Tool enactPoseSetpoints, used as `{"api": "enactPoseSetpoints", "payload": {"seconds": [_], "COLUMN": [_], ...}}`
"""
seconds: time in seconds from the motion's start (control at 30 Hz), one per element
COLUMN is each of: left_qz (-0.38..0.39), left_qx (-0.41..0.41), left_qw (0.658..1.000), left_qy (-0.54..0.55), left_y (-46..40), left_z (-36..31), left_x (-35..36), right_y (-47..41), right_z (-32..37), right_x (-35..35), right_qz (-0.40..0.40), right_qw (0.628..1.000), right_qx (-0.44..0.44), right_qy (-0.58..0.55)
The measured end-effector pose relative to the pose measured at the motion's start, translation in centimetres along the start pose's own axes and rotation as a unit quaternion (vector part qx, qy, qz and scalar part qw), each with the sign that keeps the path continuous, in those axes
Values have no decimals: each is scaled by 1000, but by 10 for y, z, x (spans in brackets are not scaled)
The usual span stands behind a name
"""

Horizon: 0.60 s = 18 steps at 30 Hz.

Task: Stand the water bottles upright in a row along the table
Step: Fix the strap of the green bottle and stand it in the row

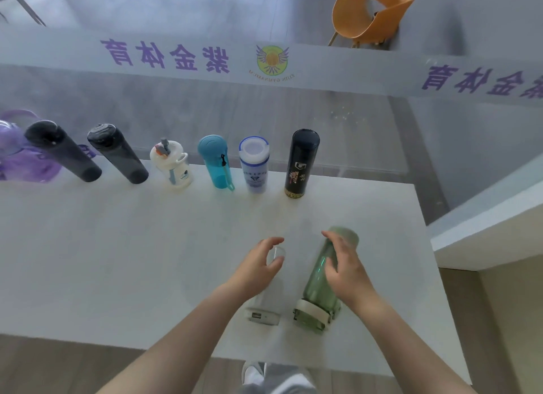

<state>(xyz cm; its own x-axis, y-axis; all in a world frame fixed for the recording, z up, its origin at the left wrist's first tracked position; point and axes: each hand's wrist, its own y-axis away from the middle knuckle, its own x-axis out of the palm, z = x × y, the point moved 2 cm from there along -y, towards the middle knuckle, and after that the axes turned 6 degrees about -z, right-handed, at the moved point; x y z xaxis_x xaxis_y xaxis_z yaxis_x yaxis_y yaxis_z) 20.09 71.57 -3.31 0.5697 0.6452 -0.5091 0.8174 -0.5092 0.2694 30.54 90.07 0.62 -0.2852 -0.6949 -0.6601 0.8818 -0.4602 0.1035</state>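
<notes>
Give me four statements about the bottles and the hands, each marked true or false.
1. The green bottle lies on its side under the right hand. True.
2. The black bottle lies flat. False: it stands upright at the row's right end.
3. The left hand curls around the clear bottle. True.
4. The teal bottle stands right of the black one. False: it stands left of it.
</notes>
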Motion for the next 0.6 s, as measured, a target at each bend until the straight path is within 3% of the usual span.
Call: {"api": "enactPoseSetpoints", "payload": {"seconds": [0.17,0.33,0.6], "left_qz": [32,81,100], "left_qx": [8,-5,-24], "left_qw": [999,997,993], "left_qy": [11,19,-65], "left_y": [33,53,60], "left_z": [-1,-6,-18], "left_x": [21,46,76], "right_y": [50,80,96], "right_z": [-23,-44,-60], "right_x": [4,13,20], "right_qz": [6,60,107], "right_qw": [999,995,992], "right_qx": [11,39,64], "right_qy": [44,71,34]}}
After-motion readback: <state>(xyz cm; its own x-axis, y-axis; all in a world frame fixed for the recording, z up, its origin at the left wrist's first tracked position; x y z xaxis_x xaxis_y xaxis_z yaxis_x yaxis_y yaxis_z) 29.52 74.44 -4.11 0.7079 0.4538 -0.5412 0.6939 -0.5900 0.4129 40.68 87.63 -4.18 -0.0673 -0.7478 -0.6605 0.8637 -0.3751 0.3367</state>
